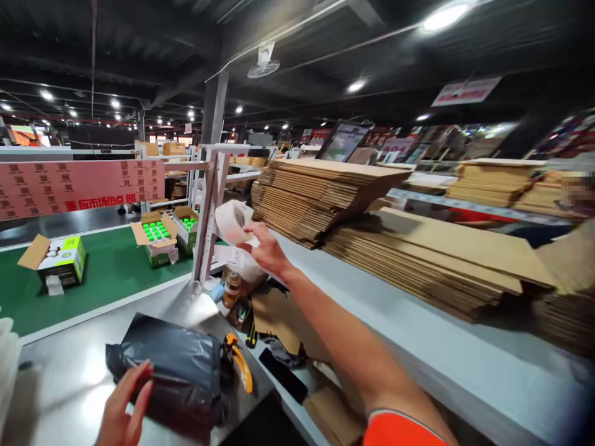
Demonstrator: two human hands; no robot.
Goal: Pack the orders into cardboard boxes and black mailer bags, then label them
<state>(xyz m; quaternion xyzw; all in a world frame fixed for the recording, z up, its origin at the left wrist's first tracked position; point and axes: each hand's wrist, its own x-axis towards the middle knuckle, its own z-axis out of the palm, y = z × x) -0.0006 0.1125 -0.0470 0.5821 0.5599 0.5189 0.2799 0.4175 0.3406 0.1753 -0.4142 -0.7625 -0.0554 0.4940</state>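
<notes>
My right hand [268, 249] stretches forward to a white roll of labels [227, 222] beside the upright metal post. Its fingers are curled closed at the roll's right edge, and a printed label [229, 255] hangs just below. Down at the lower left, my left hand [124, 406] has its fingers apart, at the near left side of a black plastic-wrapped parcel [179, 362]. The parcel lies on the metal table [60, 371]. Close to its right end is a tool with an orange handle [240, 365], partly in shadow.
Stacks of flat cardboard [307, 198] lie on the grey shelf [372, 297] to the right. A green conveyor [106, 266] carries open boxes, one a carton of green-capped bottles [158, 238]. Beneath my right arm are a jar [231, 288] and loose cardboard [279, 319].
</notes>
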